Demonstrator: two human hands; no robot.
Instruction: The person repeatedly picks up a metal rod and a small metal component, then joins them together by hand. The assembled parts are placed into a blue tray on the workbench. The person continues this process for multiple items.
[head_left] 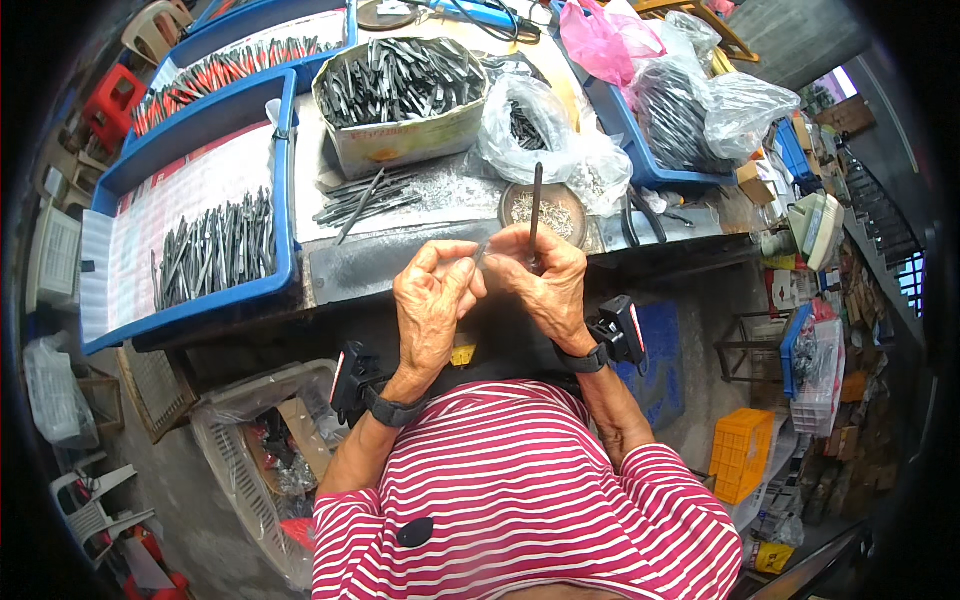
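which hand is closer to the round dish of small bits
Right: the right hand is by the dish's lower edge in the picture; the left hand is farther off, down to its left.

Pinkish-red and white stripes right across the shirt, dark on the stick, blue on the near left tray, pink on a far bag, orange on the right crate!

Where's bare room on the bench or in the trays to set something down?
Two patches: the paper in the left front blue tray, beyond its black sticks, and the bench's front strip between that tray and the left hand. Crowded: around the box of sticks, plastic bag, round dish and black-handled tool.
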